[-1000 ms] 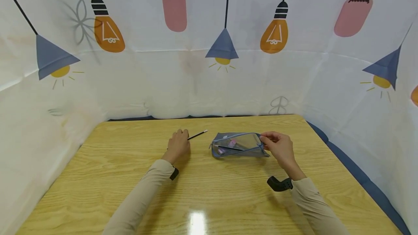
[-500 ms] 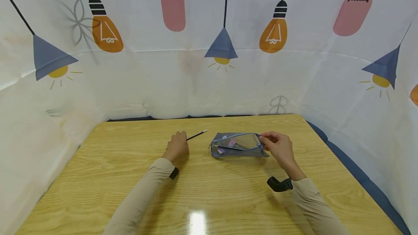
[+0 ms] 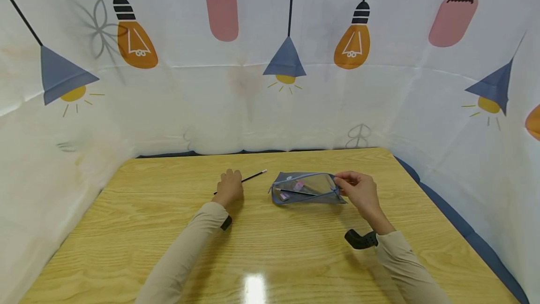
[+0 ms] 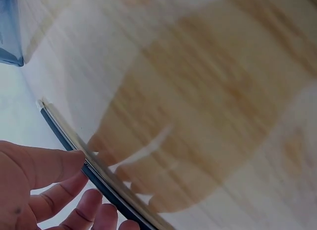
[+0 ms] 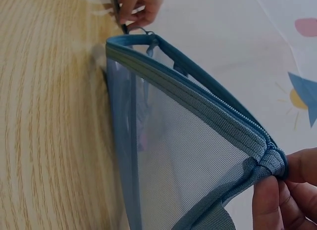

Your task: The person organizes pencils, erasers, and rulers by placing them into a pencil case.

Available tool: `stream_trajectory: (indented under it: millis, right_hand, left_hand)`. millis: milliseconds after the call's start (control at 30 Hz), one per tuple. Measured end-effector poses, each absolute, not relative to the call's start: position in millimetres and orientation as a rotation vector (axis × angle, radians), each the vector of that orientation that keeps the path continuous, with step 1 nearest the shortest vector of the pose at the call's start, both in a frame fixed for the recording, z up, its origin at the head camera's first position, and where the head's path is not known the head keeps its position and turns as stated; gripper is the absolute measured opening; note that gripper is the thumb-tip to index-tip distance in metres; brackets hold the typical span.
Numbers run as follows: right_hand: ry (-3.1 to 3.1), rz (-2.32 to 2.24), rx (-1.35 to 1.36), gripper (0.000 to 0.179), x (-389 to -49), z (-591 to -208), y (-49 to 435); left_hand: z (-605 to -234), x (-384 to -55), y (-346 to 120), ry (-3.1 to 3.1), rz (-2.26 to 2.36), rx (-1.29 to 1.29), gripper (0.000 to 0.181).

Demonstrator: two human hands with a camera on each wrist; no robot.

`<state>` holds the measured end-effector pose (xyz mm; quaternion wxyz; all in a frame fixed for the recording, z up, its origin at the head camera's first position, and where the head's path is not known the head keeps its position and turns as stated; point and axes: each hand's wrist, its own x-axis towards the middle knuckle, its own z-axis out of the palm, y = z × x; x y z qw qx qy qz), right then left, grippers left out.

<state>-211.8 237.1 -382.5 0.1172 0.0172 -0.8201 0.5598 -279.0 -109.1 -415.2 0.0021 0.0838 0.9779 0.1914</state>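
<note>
In the head view my left hand [image 3: 229,187] is left of the case, its thumb and fingers pinching a black pencil [image 3: 254,175] with a pale tip. The left wrist view shows this pencil [image 4: 55,127] low over its shadow on the wood. A blue mesh pencil case [image 3: 322,182] lies right of centre, its zipper undone along the top. My right hand [image 3: 358,191] pinches the zipper-end corner of the case; the right wrist view shows the fingertips [image 5: 267,198] on that corner. Inside are another dark pencil [image 3: 297,192] and small pink and lilac pieces [image 3: 298,185].
The light wooden table [image 3: 270,238] extends all around the case. A white curtain [image 3: 202,107] printed with lamps and bulbs hangs behind and at both sides. Dark blue cloth [image 3: 455,215] shows beyond the right table edge.
The view shifts slightly. Both hands keep nearly the same places, the left hand on the pencil and the right at the pencil case's corner.
</note>
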Motion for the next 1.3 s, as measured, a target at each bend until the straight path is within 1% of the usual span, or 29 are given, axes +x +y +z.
stream_trajectory:
  millis: [300,700,867,1033,1300]
  right_hand:
    - [-2.398,1.656,0.058,0.025,-211.4,-384.1,237.8]
    - [-2.397,1.664,0.046,0.026,-210.8,-384.7,238.3]
    - [-2.4,1.668,0.058,0.026,-210.9,-384.9,238.2]
    - [-2.4,1.676,0.085,0.026,-210.3,-384.9,238.6]
    - [-2.405,1.684,0.116,0.026,-209.7,-384.7,239.6]
  left_hand:
    - [-420.5,-284.2,-106.2,3.079,0.615,0.232,0.016]
    - [-420.5,-282.7,-103.6,3.111,0.564,0.257,0.01]
    - [-419.2,-281.9,-102.2,3.144,0.422,0.282,0.002]
    - [-419.8,-281.2,-100.9,3.173,0.292,0.329,0.005]
    - [-422.4,-277.5,-100.1,3.194,0.248,0.414,0.009]
